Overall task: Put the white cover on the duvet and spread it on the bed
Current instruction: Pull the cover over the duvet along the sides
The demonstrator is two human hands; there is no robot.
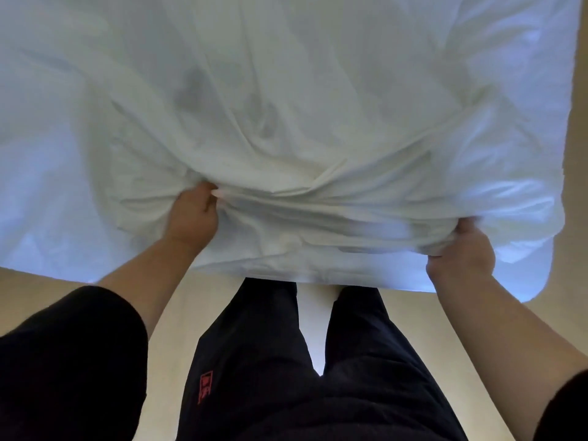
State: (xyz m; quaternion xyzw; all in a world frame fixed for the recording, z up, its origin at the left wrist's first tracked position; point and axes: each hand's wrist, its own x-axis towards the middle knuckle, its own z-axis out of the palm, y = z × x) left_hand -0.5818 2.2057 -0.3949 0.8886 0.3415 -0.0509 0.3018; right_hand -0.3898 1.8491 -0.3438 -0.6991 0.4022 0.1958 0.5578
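across the whole upper frame lies the white cover (pixel 286 100), rumpled over the bed, w/ its near edge hanging just past the person's legs. below it: beige floor (pixel 38 281) on both sides, dark trousers (pixel 286 377) w/ a small red mark on one thigh, and a black sleeve (pixel 63 361) at lower left. nothing stands between hands and fabric. left hand (pixel 194 214) reaches fwd from a bare forearm, fingers curled into a bunch of cover near the middle of the near edge, thumb side up; grip closed on cloth. right hand (pixel 461 249) sits lower and further out, near the cover's near right corner, fingers wrapped under the edge, grip also closed on cloth. folds run between the two hands and fan away from them. cover's near edge runs left-right across the view; can't tell its long axis, since the far end is out of frame. duvet not separately distinguishable from the cover.
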